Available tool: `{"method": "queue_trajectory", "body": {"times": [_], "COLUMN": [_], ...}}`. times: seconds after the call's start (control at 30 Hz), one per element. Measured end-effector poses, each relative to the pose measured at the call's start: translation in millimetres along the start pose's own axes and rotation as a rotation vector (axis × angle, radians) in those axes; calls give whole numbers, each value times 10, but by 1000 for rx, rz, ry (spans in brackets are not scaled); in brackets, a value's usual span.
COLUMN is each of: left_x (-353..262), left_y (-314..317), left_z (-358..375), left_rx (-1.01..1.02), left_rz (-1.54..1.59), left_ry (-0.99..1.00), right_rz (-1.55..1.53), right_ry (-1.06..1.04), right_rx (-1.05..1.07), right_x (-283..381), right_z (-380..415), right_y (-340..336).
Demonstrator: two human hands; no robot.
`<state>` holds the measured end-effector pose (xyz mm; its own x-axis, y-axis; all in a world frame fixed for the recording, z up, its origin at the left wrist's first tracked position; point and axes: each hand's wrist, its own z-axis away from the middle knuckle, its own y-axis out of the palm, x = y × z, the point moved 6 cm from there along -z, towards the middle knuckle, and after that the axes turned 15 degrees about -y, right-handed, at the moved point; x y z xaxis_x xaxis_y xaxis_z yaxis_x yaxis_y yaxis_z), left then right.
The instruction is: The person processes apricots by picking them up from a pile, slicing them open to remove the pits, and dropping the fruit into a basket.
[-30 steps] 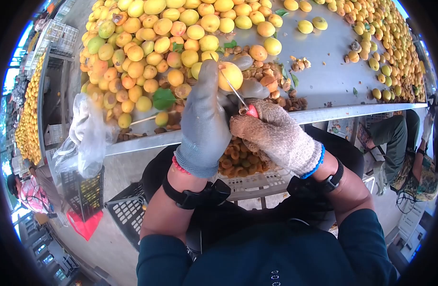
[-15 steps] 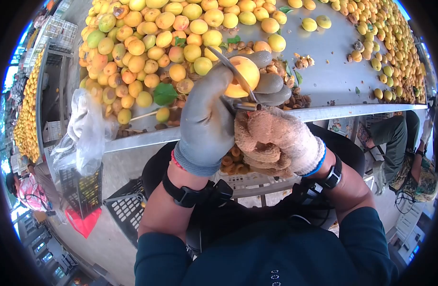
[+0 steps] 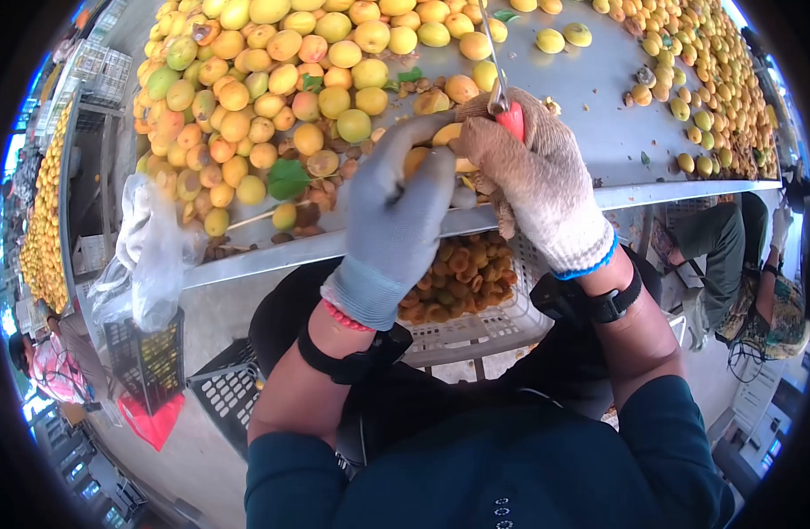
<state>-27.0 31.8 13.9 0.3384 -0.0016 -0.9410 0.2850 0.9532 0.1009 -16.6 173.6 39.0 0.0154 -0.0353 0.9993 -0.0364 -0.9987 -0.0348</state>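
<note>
My left hand [image 3: 394,212], in a grey glove, is closed on an apricot [image 3: 447,135] at the near edge of the metal table. My right hand [image 3: 542,167], in a tan knit glove, is wrapped round the red handle of a knife [image 3: 512,120]. The knife's blade points away from me, over the table, clear of the fruit. Fingers of my right hand also touch the apricot, which looks split, though they partly hide it. Beyond my left hand lies a large heap of whole apricots [image 3: 233,123].
The metal table's rim [image 3: 273,257] runs across in front of me. Below it a white crate [image 3: 528,326] holds apricot halves. A plastic bag [image 3: 149,256] hangs at the left, above a black crate [image 3: 145,357]. Co-workers sit at the far left [image 3: 61,357] and far right [image 3: 775,317].
The knife has swung off the apricot and now points away. My hands have shifted slightly apart at the wrists, the right one turned upward, and the crate of halves shows more.
</note>
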Motion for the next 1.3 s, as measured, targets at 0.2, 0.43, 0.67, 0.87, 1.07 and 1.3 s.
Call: {"method": "queue_trajectory", "body": {"times": [0.2,0.43,0.67,0.87,1.07,1.3], "left_x": [-14,-87,-22,-40,-52,-11], "left_y": [9,10,3,-23,-123,-163], "left_z": [-59,31,-38,-43,-61,-47], "left_rx": [80,76,80,77,74,10], "left_rz": [160,128,307,168,0,-8], "left_ry": [-27,61,67,34,-51,-199], "right_rz": [-226,-696,-409,322,523,808], "right_ry": [76,286,109,-356,-407,-601], "right_rx": [7,84,41,161,320,288], "right_x": [-120,-387,-221,129,163,118], "right_z": [35,142,-70,-144,-104,-80], "right_y": [66,220,-5,-107,-18,119]}}
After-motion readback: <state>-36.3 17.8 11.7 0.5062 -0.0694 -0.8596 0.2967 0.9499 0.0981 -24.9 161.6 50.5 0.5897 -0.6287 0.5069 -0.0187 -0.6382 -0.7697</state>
